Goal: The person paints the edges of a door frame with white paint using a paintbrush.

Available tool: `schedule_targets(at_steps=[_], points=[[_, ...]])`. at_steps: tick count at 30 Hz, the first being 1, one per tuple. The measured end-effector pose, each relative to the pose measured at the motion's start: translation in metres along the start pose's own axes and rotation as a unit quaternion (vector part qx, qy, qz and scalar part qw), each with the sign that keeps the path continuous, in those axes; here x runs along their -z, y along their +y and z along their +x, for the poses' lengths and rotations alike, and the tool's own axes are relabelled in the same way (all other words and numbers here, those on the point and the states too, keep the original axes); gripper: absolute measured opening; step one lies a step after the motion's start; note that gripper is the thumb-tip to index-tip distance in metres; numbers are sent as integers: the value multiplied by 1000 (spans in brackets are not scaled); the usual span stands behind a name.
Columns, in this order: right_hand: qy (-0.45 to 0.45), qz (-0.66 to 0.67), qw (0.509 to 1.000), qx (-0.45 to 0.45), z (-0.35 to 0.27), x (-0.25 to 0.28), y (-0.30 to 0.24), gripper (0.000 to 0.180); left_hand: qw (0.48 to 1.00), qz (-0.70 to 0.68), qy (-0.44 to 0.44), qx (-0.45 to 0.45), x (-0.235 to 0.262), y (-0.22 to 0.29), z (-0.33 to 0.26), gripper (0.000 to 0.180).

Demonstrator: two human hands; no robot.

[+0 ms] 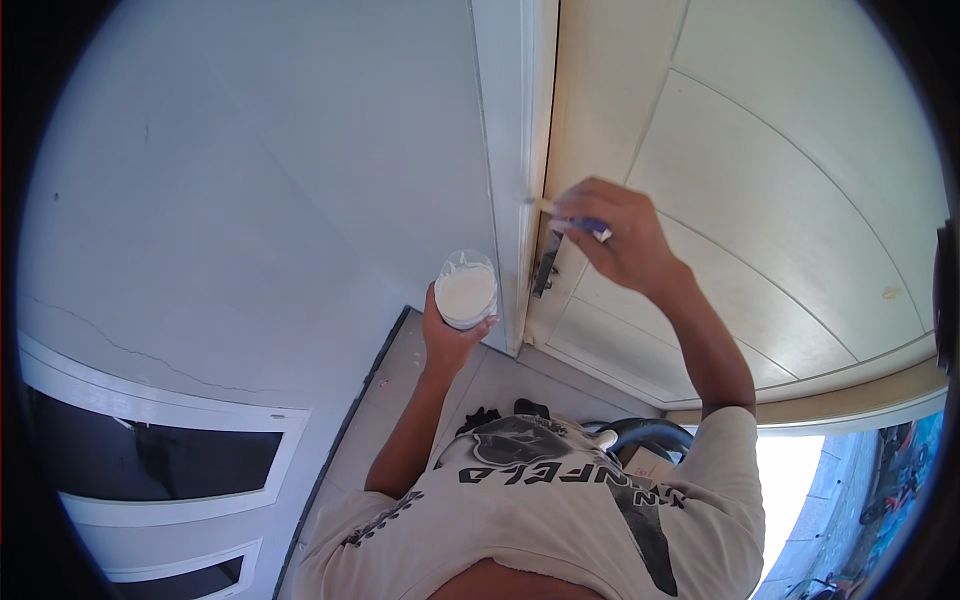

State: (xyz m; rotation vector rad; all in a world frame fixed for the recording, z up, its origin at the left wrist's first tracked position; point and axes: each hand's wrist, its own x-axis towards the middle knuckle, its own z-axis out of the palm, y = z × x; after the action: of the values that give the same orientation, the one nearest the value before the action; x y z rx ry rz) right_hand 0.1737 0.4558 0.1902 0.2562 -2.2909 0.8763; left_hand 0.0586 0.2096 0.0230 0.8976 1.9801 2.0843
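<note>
My left hand [450, 342] is wrapped round a clear plastic tub [468, 258] of white paint [466, 293], held up near the wall's edge. To its right and farther up, my right hand [630, 238] grips a small paintbrush [590, 225] with a blue handle. The brush's pale tip points left at the white door frame [510, 165]; motion blur hides whether it touches. Just below that hand, a dark door handle [546, 265] sits on the edge of the cream door [740, 200].
A pale wall [280, 160] fills the left side, with a crack low down and white-framed dark openings [160, 455] beneath. Grey floor tiles [400, 375] show between wall and door. A dark rounded object [650, 432] stands on the floor beside my body. Bright daylight enters at lower right.
</note>
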Motion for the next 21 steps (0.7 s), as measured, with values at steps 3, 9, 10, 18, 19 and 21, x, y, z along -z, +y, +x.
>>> schedule_targets(at_steps=[3, 9, 10, 18, 19, 21], points=[[137, -29, 979, 151, 61, 43, -20, 18, 1000, -7, 1, -4, 2, 2, -2, 69], [295, -166, 869, 360, 100, 76, -31, 17, 1000, -16, -4, -4, -3, 6, -2, 69], [263, -179, 876, 364, 94, 69, -23, 19, 1000, -21, -2, -4, -3, 4, -2, 69], [16, -57, 997, 54, 3, 18, -10, 18, 1000, -20, 15, -15, -3, 9, -5, 67], [16, -57, 997, 56, 9, 21, -12, 18, 1000, -16, 12, -10, -3, 10, -6, 66], [46, 5, 998, 41, 38, 36, -16, 15, 1000, -20, 13, -8, -2, 13, -8, 67]])
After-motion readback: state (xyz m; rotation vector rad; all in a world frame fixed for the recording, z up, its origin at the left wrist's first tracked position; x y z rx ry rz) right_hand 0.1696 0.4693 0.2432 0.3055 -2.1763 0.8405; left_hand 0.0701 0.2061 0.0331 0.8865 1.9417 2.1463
